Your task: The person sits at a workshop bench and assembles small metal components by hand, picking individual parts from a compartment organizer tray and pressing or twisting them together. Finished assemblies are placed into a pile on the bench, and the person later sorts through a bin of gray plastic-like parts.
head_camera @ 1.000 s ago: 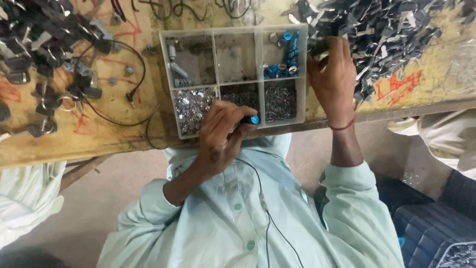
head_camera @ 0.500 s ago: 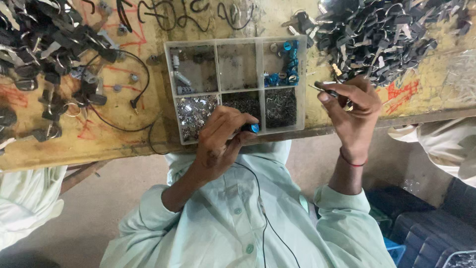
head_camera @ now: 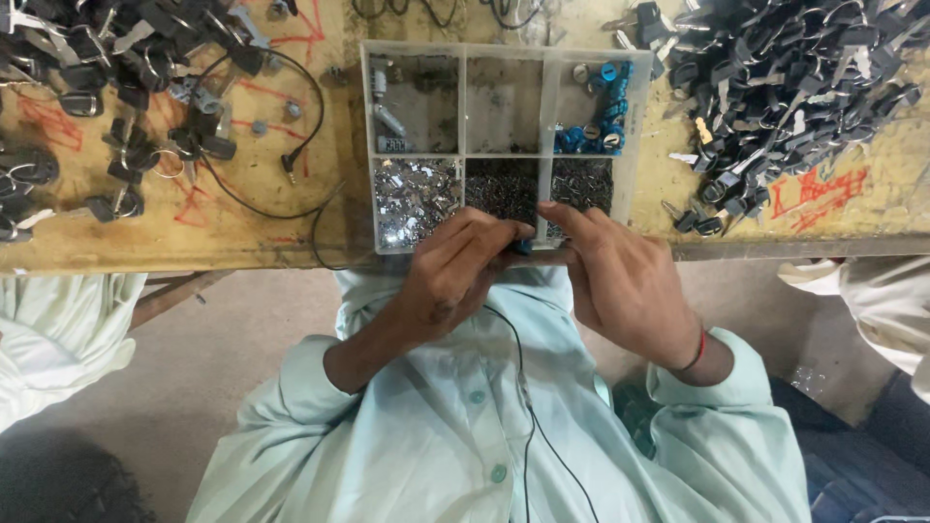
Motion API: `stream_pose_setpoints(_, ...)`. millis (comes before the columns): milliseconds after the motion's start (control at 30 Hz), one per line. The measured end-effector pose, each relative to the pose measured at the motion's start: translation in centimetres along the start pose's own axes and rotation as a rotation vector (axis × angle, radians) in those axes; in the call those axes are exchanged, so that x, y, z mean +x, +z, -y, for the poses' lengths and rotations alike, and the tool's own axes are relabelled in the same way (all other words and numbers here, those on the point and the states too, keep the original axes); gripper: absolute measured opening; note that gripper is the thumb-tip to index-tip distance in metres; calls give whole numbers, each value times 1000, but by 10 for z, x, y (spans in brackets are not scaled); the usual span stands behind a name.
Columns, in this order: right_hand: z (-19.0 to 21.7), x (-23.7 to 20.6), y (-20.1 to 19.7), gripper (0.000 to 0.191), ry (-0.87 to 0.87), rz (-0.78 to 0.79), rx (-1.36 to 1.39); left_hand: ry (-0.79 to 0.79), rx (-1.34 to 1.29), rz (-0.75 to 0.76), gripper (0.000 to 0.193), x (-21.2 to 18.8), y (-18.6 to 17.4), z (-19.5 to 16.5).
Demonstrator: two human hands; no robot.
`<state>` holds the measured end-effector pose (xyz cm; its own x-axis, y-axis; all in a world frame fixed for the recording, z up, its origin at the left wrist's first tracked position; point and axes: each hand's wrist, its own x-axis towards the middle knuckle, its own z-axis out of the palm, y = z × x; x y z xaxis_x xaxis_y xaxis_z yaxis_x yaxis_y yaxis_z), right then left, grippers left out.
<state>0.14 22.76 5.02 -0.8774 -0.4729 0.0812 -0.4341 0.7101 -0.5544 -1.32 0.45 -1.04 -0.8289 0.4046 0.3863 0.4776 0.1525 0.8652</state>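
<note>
a small dark part with a blue tip (head_camera: 521, 248) sits pinched between the two hands at the near edge of the workbench, just in front of the clear compartment tray (head_camera: 455, 150). the left hand (head_camera: 450, 276) is curled tightly around it, fingers folded in, with the blue end peeking out at its fingertips. the right hand (head_camera: 620, 281) meets it from the other side, its fingers pressed toward the same spot; whether it grips a second piece of its own cannot be told, since the fingers hide the contact.

behind the hands, the tray's near row holds shiny silver bits (head_camera: 417, 194), fine dark pieces in the middle cell (head_camera: 499, 189) and more dark ones to the right. the far row has a few grey metal parts (head_camera: 387, 116), a nearly bare middle cell, and blue caps (head_camera: 601, 121). a large pile of black-headed keys (head_camera: 794, 87) lies to the right on the yellow bench (head_camera: 291, 232), a looser scatter of keys and fobs (head_camera: 107, 107) to the left, and a thin black cable (head_camera: 291, 160) loops between.

judging from the pose, this looks like fine fitting work: it would go best with both hands braced against the bench edge, the part kept over the tray so a dropped piece lands there, and pressure applied straight rather than twisted.
</note>
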Motion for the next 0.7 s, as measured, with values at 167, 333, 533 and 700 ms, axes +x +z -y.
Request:
stream_pose_setpoints(167, 9, 5, -21, 67, -51, 159, -54, 28, -55, 63, 39, -5, 6, 0)
stream_pose_setpoints(333, 11, 11, -22, 62, -22, 157, 87, -19, -120, 36, 34, -9, 15, -2)
stream_pose_setpoints(533, 22, 0, -4, 49, 157, 41, 135, 203, 183, 71, 37, -8, 10, -1)
stream_pose_setpoints(700, 9, 3, -15, 48, -24, 44, 103, -56, -101, 90, 37, 1, 18, -3)
